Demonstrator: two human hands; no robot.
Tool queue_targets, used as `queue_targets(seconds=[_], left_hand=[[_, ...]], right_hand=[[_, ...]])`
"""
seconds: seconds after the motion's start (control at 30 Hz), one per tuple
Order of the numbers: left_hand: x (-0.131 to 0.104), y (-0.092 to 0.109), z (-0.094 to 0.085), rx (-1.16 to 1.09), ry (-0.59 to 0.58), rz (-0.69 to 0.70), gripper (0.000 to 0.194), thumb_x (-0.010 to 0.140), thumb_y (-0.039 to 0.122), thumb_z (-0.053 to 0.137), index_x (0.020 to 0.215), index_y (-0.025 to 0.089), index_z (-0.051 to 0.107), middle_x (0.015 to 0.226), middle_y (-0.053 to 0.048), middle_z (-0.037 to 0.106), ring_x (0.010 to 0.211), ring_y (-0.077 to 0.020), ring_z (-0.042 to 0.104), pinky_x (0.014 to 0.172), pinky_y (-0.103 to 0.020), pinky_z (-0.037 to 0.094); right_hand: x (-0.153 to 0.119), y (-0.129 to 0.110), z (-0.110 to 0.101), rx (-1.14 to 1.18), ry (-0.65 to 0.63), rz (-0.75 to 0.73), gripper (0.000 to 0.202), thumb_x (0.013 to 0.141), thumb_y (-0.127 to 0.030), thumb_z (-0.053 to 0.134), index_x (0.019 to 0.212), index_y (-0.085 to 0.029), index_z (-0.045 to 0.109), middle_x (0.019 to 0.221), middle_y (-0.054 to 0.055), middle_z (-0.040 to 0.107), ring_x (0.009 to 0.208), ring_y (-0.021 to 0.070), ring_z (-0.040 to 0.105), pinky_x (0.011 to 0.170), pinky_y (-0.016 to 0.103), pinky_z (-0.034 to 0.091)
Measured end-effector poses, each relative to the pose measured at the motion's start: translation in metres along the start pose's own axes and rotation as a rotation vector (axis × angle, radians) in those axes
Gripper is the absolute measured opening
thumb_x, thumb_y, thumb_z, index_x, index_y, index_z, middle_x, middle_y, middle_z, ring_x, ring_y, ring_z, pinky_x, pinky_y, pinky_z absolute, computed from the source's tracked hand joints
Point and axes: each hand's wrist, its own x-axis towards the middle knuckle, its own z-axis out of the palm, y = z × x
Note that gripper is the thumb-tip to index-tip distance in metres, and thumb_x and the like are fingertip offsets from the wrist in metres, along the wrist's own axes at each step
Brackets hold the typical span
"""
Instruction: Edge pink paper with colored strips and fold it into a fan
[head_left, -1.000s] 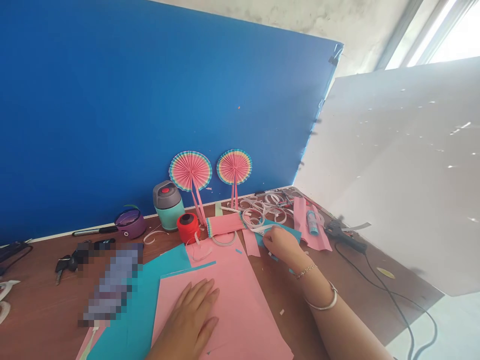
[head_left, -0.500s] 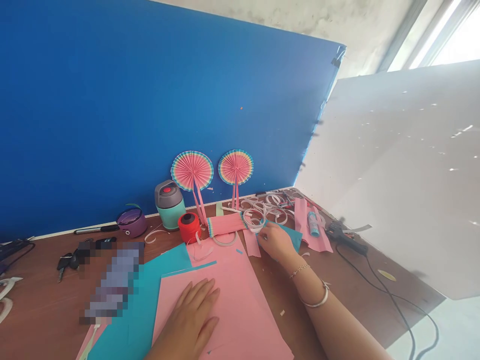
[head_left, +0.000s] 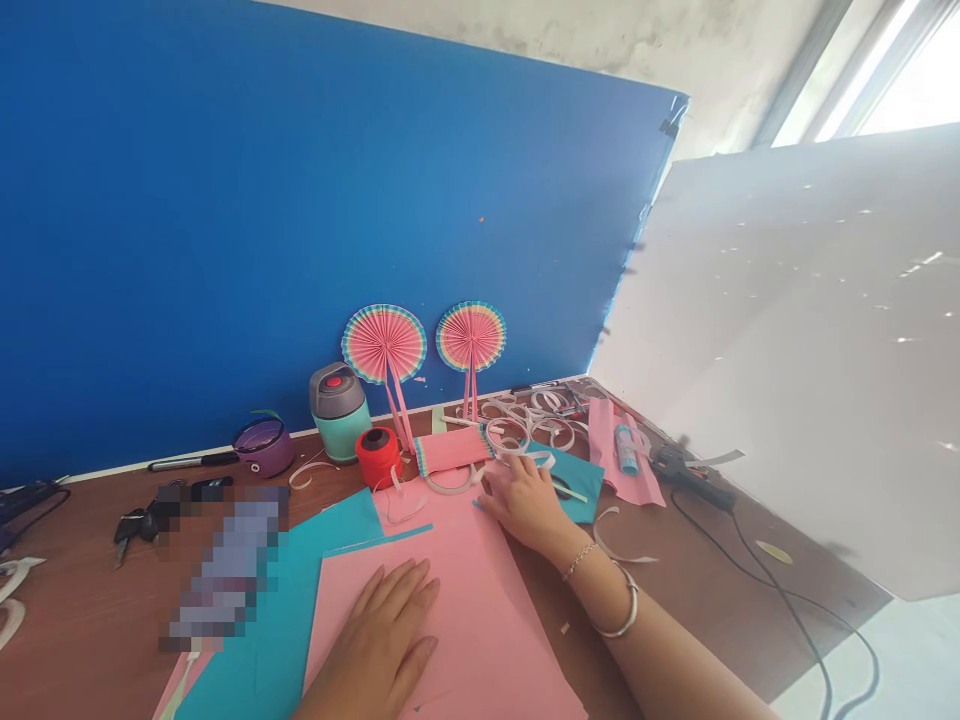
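Left hand: flat, gripping nothing | pink paper: beneath it | right hand: fingers bent, grip cannot be told; blue paper just right | handling: even left-palm pressure should prevent skidding

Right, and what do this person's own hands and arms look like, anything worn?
At the right hand's wrist is a thin metallic chain bracelet; farther up sits a smooth silvery bangle. The left hand shows no jewellery. No gloves or sleeves are visible.
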Motion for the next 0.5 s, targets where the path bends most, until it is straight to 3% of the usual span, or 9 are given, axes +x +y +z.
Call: queue_targets(seconds=[0.07, 0.13, 0.23, 0.33, 0.5], left_hand=[[0.000, 0.000, 0.000, 0.007, -0.002, 0.003, 0.047, 0.091, 0.032, 0.045, 0.138, 0.032, 0.040, 0.142, -0.001, 0.045, 0.125, -0.0230, 0.048, 0.104, -0.042, 0.041], [0.001, 0.000, -0.001, 0.017, -0.014, 0.004, 0.047, 0.091, 0.032, 0.045, 0.138, 0.031, 0.040, 0.142, -0.002, 0.045, 0.125, -0.0231, 0.048, 0.104, -0.043, 0.041], [0.001, 0.001, -0.003, 0.030, -0.039, -0.002, 0.046, 0.092, 0.032, 0.043, 0.138, 0.030, 0.040, 0.142, -0.002, 0.045, 0.125, -0.0236, 0.047, 0.104, -0.044, 0.041], [0.001, 0.001, -0.004, 0.017, -0.045, -0.006, 0.046, 0.092, 0.032, 0.044, 0.138, 0.031, 0.040, 0.142, -0.002, 0.044, 0.126, -0.0238, 0.047, 0.104, -0.044, 0.041], [-0.001, 0.000, -0.002, 0.005, -0.036, -0.013, 0.047, 0.092, 0.032, 0.044, 0.139, 0.031, 0.039, 0.143, -0.002, 0.044, 0.126, -0.0235, 0.046, 0.105, -0.044, 0.040]], right_hand=[[-0.003, -0.008, 0.001, 0.012, -0.016, -0.063, 0.037, 0.090, -0.045, 0.044, 0.120, -0.027, 0.058, 0.137, 0.013, 0.042, 0.120, 0.0313, 0.036, 0.090, 0.044, 0.030], [-0.003, -0.011, 0.000, 0.007, -0.032, -0.059, 0.037, 0.090, -0.042, 0.045, 0.118, -0.023, 0.059, 0.133, 0.014, 0.046, 0.118, 0.0309, 0.038, 0.089, 0.043, 0.030], [-0.002, -0.008, -0.003, -0.050, -0.030, 0.052, 0.024, 0.084, -0.028, 0.051, 0.100, -0.016, 0.064, 0.109, 0.015, 0.060, 0.102, 0.0296, 0.049, 0.081, 0.039, 0.033], [0.001, -0.002, -0.003, -0.074, -0.043, 0.106, 0.017, 0.074, -0.014, 0.053, 0.086, -0.014, 0.065, 0.089, 0.014, 0.064, 0.088, 0.0277, 0.054, 0.074, 0.037, 0.032], [0.008, 0.007, 0.000, 0.009, 0.008, 0.152, 0.015, 0.072, -0.007, 0.050, 0.070, -0.013, 0.064, 0.083, 0.014, 0.067, 0.084, 0.0251, 0.058, 0.071, 0.033, 0.032]])
